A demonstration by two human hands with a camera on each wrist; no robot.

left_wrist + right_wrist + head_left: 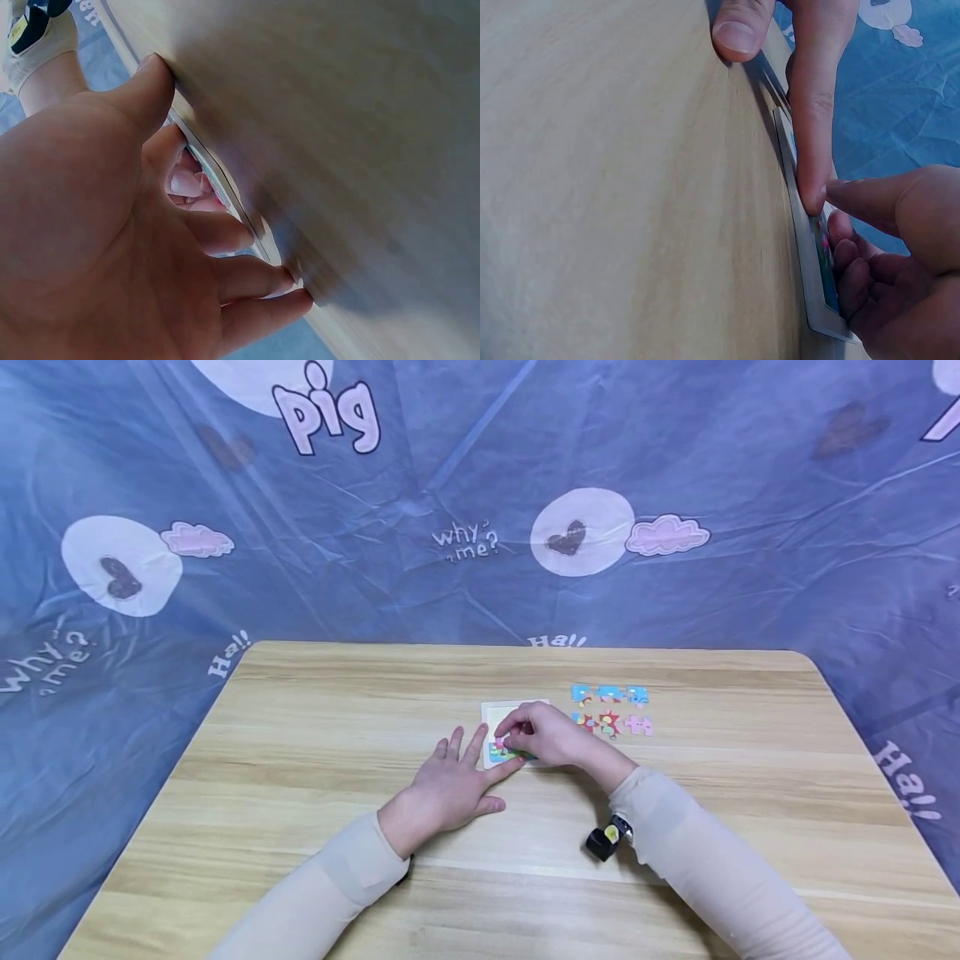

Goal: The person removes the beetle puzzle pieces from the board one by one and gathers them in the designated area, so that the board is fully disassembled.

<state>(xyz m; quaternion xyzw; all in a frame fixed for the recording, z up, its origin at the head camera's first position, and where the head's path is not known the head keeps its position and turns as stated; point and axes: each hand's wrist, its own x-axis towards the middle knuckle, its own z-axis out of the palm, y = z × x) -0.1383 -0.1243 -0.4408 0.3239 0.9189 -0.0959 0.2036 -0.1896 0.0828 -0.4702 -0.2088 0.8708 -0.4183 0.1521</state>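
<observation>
A small puzzle tray with a pale rim point(513, 703) lies flat on the table, colourful pieces filling its near part. My left hand point(448, 787) is spread out at its near left corner; the index fingertip presses on the pieces near the front rim. Over the tray, my right hand point(553, 735) has thumb and index finger bent together at a small pink puzzle piece point(500, 742), seemingly pinching it. Fingers cover much of that piece. In the right wrist view the tray rim point(801, 240) shows beneath both hands, with the left index finger point(814, 142) on it.
Right of the tray, loose puzzle pieces lie in two rows, a blue far row point(610, 694) and a nearer row with a red piece point(610, 722) and a pink piece point(640, 725). The wooden table point(337, 710) meets a blue printed cloth point(420, 593) behind.
</observation>
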